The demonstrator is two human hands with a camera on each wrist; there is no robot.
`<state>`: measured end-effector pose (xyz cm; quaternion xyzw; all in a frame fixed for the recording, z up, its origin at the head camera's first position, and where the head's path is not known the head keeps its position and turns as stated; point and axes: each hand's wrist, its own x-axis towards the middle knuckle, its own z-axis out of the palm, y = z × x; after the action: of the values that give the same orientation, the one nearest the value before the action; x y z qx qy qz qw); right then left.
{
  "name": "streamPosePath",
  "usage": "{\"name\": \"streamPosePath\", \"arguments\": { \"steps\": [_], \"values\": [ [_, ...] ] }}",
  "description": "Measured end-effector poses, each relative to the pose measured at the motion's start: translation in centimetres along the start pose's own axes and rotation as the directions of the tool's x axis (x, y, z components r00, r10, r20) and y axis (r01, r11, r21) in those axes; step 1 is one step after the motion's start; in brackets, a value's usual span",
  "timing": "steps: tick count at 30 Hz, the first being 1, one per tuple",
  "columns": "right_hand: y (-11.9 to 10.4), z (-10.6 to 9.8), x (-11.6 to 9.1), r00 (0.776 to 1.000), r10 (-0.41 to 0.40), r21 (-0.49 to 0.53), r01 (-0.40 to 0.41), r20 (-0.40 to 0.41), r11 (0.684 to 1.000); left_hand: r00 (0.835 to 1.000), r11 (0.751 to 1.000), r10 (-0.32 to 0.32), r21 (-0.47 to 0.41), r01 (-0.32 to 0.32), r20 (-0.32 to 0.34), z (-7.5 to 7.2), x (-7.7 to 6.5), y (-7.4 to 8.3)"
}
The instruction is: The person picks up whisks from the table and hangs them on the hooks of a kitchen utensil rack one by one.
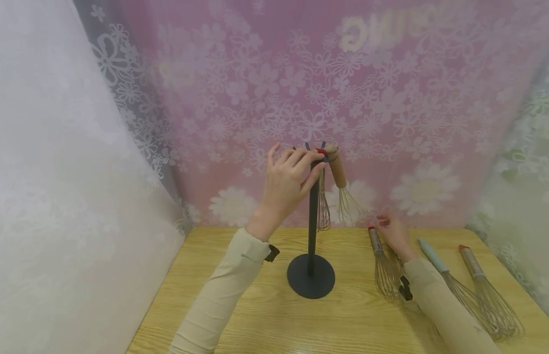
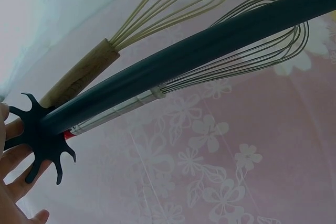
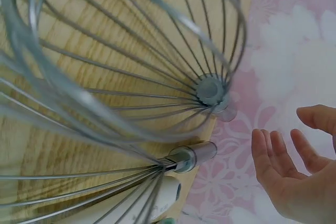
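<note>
At the top of a black hook stand [image 1: 313, 221], my left hand [image 1: 285, 182] rests with fingers stretched over the hooks, close to a red handle end. Hanging there are a whisk with a wooden handle [image 2: 84, 72] and a metal-handled whisk [image 2: 118, 109], red at its end. My right hand [image 1: 395, 236] holds nothing, its fingers loosely bent above the table's back edge. Beside it lies a red-ended whisk [image 1: 378, 250]; another whisk is partly hidden under the wrist. The right wrist view shows the hand [image 3: 302, 174] apart from the whisk handles.
Farther right on the wooden table [image 1: 257, 314] lie a whisk with a pale green handle [image 1: 434, 255] and another red-ended whisk [image 1: 471, 260]; their wires overlap. A pink flowered curtain [image 1: 265, 98] hangs behind the table, with white sheeting [image 1: 57, 172] on the left.
</note>
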<state>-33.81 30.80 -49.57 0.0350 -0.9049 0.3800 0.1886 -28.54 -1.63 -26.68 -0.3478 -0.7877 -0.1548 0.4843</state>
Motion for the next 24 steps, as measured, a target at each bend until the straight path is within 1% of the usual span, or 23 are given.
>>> {"name": "streamPosePath", "arguments": {
  "steps": [4,8,11,15,22,24],
  "values": [
    [0.8,0.3,0.0,0.999,0.000,-0.013,0.001,0.044,1.000,1.000,1.000,-0.002,-0.001,0.002,0.000,0.1,0.0,0.0],
    [1.3,0.3,0.1,0.994,0.033,-0.062,-0.027,0.109,0.998,1.000,1.000,-0.005,-0.001,0.005,-0.001,0.1,-0.1,0.0],
    [1.4,0.2,0.1,0.982,0.072,-0.099,-0.055,0.175,0.994,1.000,1.000,-0.005,-0.002,0.005,-0.004,0.1,-0.1,0.0],
    [1.4,0.1,0.1,0.963,0.103,-0.132,-0.072,0.248,0.989,1.000,1.000,-0.003,-0.001,0.003,-0.011,0.1,-0.1,0.0],
    [1.5,0.2,0.2,0.937,0.143,-0.146,-0.100,0.318,0.984,1.000,1.000,0.001,0.004,-0.001,-0.018,0.2,-0.1,-0.1],
    [1.5,0.3,0.3,0.931,0.151,-0.170,-0.099,0.332,0.980,1.000,1.000,-0.001,0.005,0.001,-0.020,0.3,0.0,-0.1]
  ]
}}
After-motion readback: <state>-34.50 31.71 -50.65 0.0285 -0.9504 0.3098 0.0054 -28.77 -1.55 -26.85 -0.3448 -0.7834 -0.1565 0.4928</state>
